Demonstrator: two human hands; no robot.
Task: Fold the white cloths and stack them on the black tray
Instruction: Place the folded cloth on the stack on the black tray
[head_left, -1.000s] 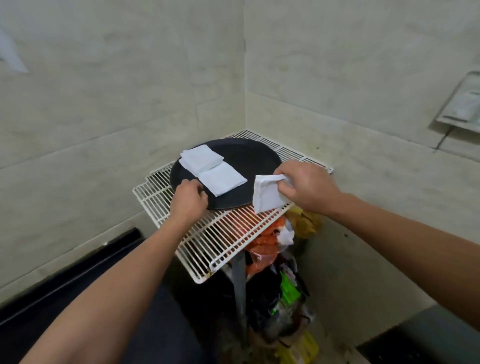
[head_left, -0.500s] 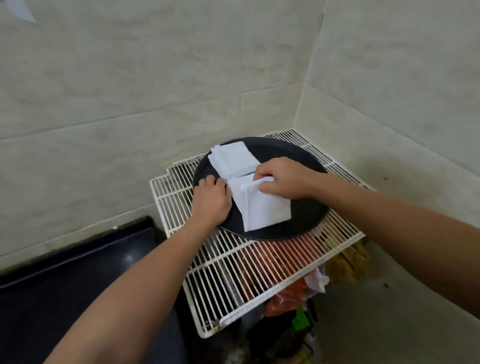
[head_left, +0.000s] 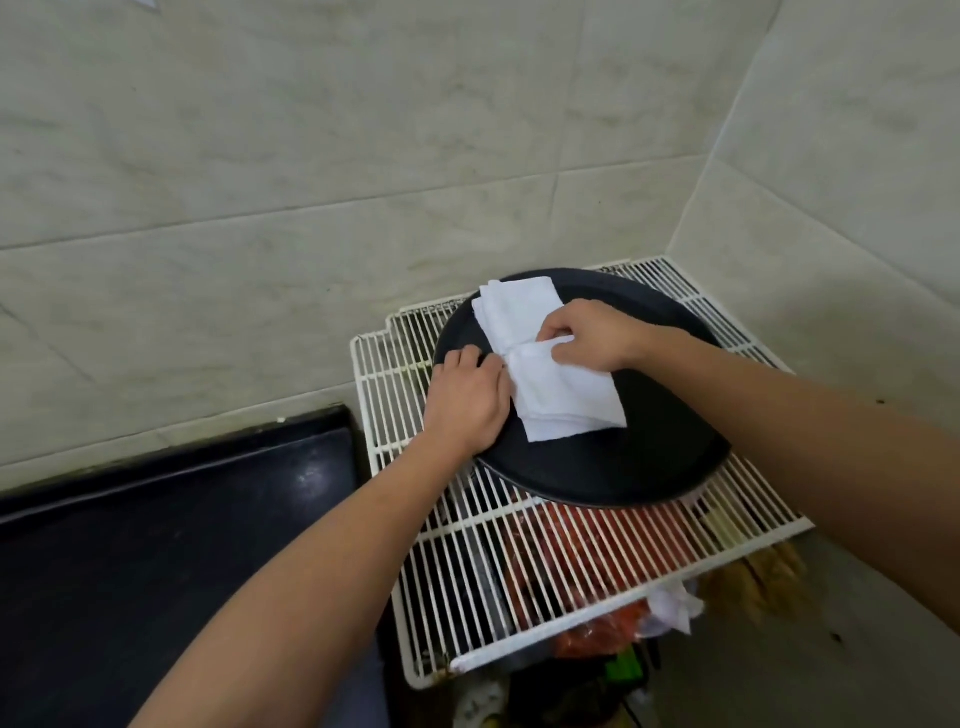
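Hands over round black tray (head_left: 649, 457) on white wire shelf (head_left: 545, 571): right hand (head_left: 587, 335) pinches folded white cloth (head_left: 566, 410), just brought onto the nearer stack, left hand (head_left: 467, 400) rests on the rim.

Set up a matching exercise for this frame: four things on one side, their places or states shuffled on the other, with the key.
1 left hand
2 right hand
3 black tray
4 far cloth

A sits on the wire rack
B pinches the near cloth
C lies folded toward the tray's far side
D rests at the tray's left rim

Pairs: 1-D, 2-B, 3-A, 4-C.
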